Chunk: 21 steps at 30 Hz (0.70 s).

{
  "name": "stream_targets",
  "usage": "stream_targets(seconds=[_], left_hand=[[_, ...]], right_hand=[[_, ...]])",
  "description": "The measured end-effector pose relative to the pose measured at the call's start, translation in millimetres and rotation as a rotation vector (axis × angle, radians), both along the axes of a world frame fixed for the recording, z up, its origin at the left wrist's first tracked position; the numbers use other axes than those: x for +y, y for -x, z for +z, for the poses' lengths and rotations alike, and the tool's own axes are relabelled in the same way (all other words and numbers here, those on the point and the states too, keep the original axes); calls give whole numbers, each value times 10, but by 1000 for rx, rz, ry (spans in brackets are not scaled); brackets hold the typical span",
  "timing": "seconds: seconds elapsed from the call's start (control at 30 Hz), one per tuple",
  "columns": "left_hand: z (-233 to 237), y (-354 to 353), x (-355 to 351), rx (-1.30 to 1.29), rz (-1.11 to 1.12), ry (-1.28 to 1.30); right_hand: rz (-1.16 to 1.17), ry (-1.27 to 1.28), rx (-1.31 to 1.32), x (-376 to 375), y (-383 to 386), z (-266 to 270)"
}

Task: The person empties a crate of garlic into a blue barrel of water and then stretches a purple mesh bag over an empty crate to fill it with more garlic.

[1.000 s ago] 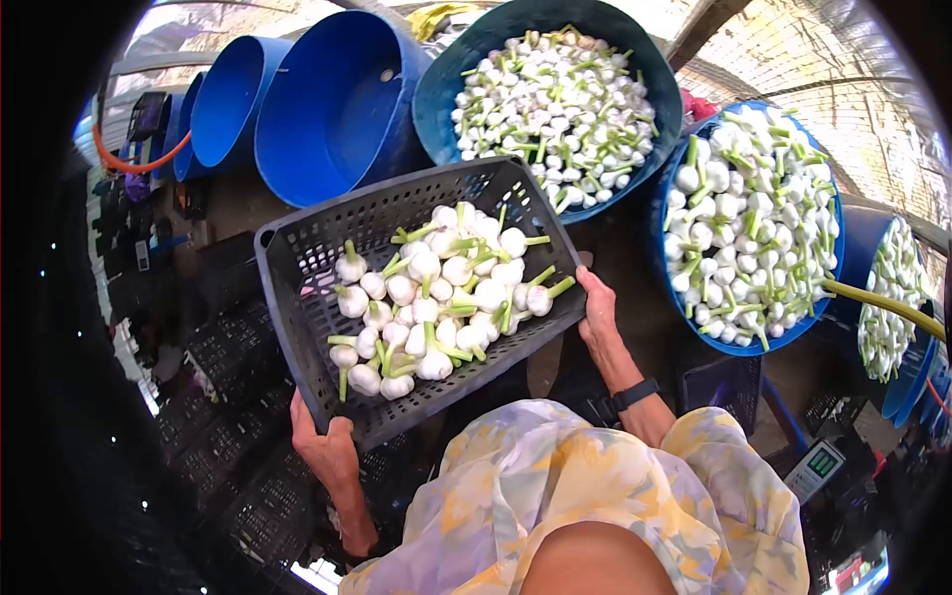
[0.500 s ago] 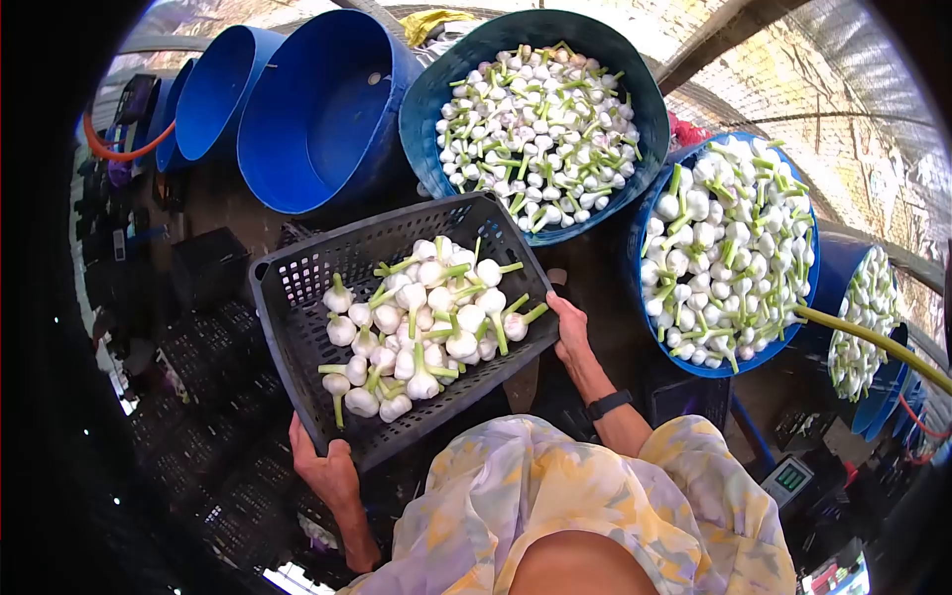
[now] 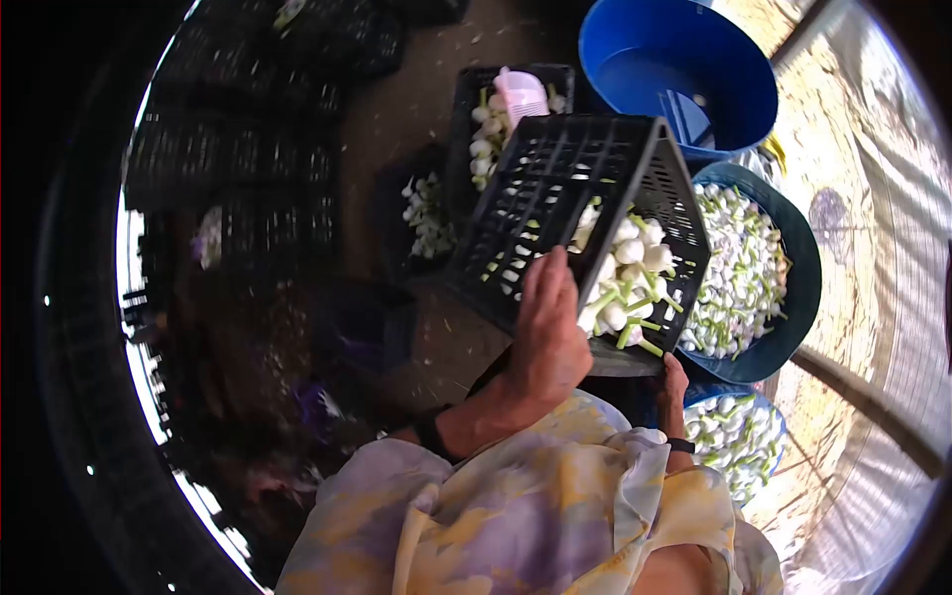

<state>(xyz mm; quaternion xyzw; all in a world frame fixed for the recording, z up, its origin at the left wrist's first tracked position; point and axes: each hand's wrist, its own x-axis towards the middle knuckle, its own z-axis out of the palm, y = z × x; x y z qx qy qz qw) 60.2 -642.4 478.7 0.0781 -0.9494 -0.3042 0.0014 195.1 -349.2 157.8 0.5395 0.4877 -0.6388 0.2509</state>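
Note:
A black perforated crate (image 3: 555, 193), tipped steeply on its side, holds white garlic bulbs (image 3: 630, 268) with green stems, gathered toward its lower right part. My left hand (image 3: 552, 332) is pressed on the crate's near left edge, its fingers on the slotted plastic. At the crate's lower right corner, my right hand (image 3: 672, 387) grips the rim; part of it is hidden behind the crate. Just right of the crate stands a dark green tub (image 3: 808, 288) full of smaller garlic bulbs.
An empty blue tub (image 3: 635, 69) is at the top. Below the green tub is another garlic-filled tub (image 3: 778, 451). Beyond the held crate, a floor crate (image 3: 476, 84) contains garlic and a pink basket (image 3: 526, 96). Stacked dark crates (image 3: 268, 178) stand at left.
The view has swung left. The crate, level before, is now tilted with its bottom side facing left. The left hand has moved higher along it, and the floor crate with the pink basket has appeared.

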Motion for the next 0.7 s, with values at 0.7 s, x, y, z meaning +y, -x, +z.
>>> stream_targets(seconds=[0.7], left_hand=[[-315,-249,-415,50,-37,-17]], right_hand=[[424,-292,32,-90,117,-488]])
